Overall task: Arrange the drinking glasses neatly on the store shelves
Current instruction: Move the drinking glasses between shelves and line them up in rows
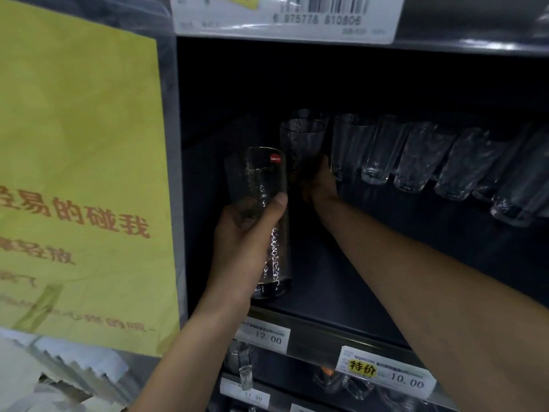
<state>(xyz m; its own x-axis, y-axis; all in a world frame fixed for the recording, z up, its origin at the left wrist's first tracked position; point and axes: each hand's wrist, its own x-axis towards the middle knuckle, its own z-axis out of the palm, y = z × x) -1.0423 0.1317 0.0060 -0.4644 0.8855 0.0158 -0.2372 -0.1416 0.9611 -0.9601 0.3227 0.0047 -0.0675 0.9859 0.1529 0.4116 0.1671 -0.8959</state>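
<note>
The right forearm [445,292] lay nearest, stretched deep into the shelf [341,278]. At its end the right grip [319,185] was curled round the foot of a shorter glass [301,144], though the gloom hid the fingers' exact hold. That glass stood at the left end of a row of glasses [416,159] running along the back to the right, with another just behind it. It seemed to be held low so it could be slid into line without knocking its neighbour.

The left grip [249,233] was wrapped round the middle of a tall glass [261,185] with a red sticker, thumb across the front. The glass was upright, its base right by the shelf's front lip; whether it touched the shelf could not be told. It was probably kept out front, waiting until the back spot was settled.

Open room lay in the dark left corner and across the bare front strip. The side wall with its yellow sign [80,173] closed the left, the barcode label [285,19] marked the shelf overhead, and price tags [386,370] lined the front edge.
</note>
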